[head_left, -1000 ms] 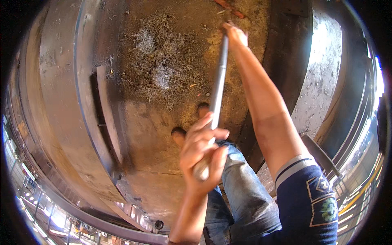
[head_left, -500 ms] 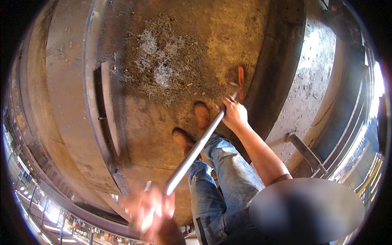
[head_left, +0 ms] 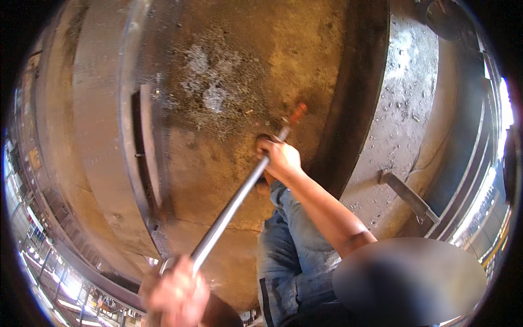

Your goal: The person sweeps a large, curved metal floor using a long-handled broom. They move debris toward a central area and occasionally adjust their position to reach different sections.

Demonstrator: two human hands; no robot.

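A long, straight metal bar (head_left: 231,206) slants from the lower left up towards the middle of the floor. Round its upper part my right hand (head_left: 282,162) is closed, a short way below the far tip. My left hand (head_left: 177,294), smeared by motion, is closed at the near end; its fingers are not sharp. A small grey metal end shows beside the left hand. Just beyond the bar's far tip is a blurred red-orange piece (head_left: 298,113); whether it is joined to the bar I cannot tell.
A scatter of grey metal shavings (head_left: 213,98) lies on the stained floor (head_left: 310,49). Long steel beams (head_left: 348,103) run along both sides, the right one beside a debris-strewn plate (head_left: 406,82). A bracket-like bar (head_left: 408,196) juts out at the right.
Both hands and the bar have moved left, and my left hand is slightly lower. The red-orange piece now appears further left, in line with the bar's tip. My right hand now covers part of the boots.
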